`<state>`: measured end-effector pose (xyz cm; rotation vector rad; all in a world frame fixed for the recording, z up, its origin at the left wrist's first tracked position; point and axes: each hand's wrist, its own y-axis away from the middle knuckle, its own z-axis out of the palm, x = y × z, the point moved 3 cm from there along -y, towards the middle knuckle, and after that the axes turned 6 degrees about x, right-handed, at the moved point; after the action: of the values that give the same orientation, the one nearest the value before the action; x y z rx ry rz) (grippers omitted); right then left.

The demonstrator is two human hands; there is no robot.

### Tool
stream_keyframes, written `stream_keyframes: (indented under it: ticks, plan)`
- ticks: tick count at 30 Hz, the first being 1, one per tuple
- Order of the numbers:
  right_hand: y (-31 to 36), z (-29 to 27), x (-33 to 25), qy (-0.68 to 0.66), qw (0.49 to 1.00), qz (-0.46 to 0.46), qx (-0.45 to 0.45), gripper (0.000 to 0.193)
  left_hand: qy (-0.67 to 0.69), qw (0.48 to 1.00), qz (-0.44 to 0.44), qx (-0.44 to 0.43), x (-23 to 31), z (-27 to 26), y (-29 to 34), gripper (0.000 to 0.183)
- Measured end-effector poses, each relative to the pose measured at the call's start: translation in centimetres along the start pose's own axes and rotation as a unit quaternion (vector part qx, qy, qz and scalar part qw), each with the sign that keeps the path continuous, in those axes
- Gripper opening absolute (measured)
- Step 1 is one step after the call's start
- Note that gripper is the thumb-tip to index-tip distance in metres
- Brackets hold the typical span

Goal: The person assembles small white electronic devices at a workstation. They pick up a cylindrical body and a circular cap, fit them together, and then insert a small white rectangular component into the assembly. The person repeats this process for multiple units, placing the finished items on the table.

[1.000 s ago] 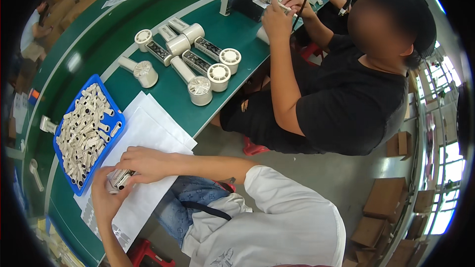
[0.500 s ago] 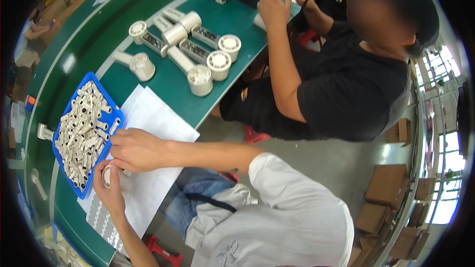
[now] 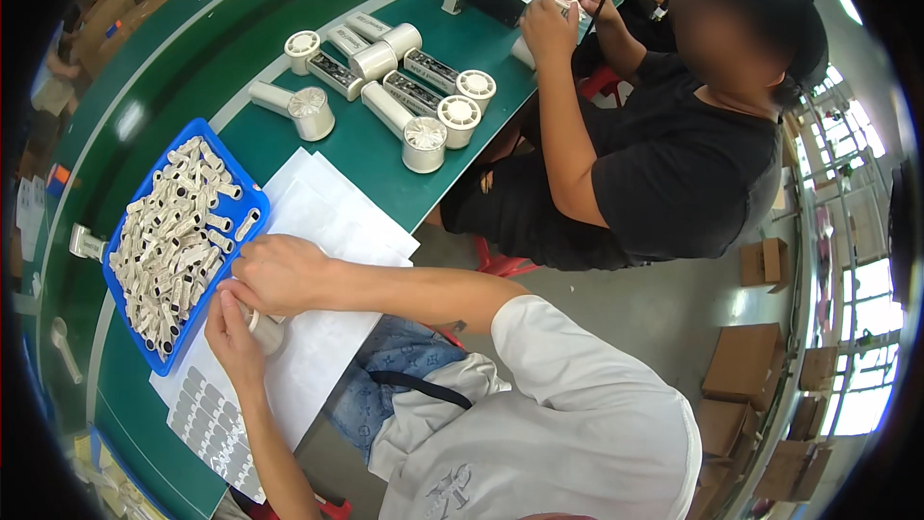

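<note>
Over the white paper sheets [image 3: 332,221], my two hands meet around a white handheld fan [image 3: 267,331], of which only part of the round head shows. My left hand [image 3: 237,335] curls round its near-left side, with fingertips raised toward the other hand. Closed and knuckles up, my right hand [image 3: 281,274] covers the upper part of the fan; what its fingers pinch is hidden beneath it. Just beyond the hands, a blue tray [image 3: 260,200] is heaped with small off-white handle-shaped parts [image 3: 173,250]. A sheet of grey stickers [image 3: 207,414] lies below my left hand.
Several white handheld fans [image 3: 423,143] lie farther along the green table [image 3: 231,125], some with open handles showing inner parts. A co-worker in black [image 3: 664,164] handles a white piece at right. A loose white part [image 3: 87,243] lies beyond the tray; cardboard boxes [image 3: 743,361] stand on the floor.
The view has shifted, so the table's contents appear farther right. My left hand has turned and its fingertips have risen toward my right hand; the fan's round face no longer shows.
</note>
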<state>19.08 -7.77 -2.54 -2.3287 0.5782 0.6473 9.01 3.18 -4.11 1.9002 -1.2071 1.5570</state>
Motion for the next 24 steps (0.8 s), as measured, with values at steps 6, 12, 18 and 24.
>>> stream_keyframes:
  ticks: [6, 12, 18, 24]
  plan:
    - [-0.4, -0.6, -0.1, 0.01, 0.999, -0.006, -0.045, 0.036, 0.018, 0.998, -0.033, -0.046, -1.3, -0.4, -0.2, 0.031]
    - [0.9, -2.3, 0.3, -0.054, 0.998, -0.025, -0.003, 0.023, -0.055, 0.989, 0.105, -0.089, 2.3, -0.7, 0.2, 0.032]
    - [4.6, -5.5, 1.1, -0.105, 0.987, -0.005, -0.125, 0.041, -0.144, 0.964, 0.183, -0.128, 4.1, -2.0, 1.3, 0.044]
    - [5.9, -5.0, 1.0, -0.096, 0.985, -0.01, -0.142, 0.052, -0.276, 0.941, 0.127, -0.151, 4.6, 0.1, 2.5, 0.048]
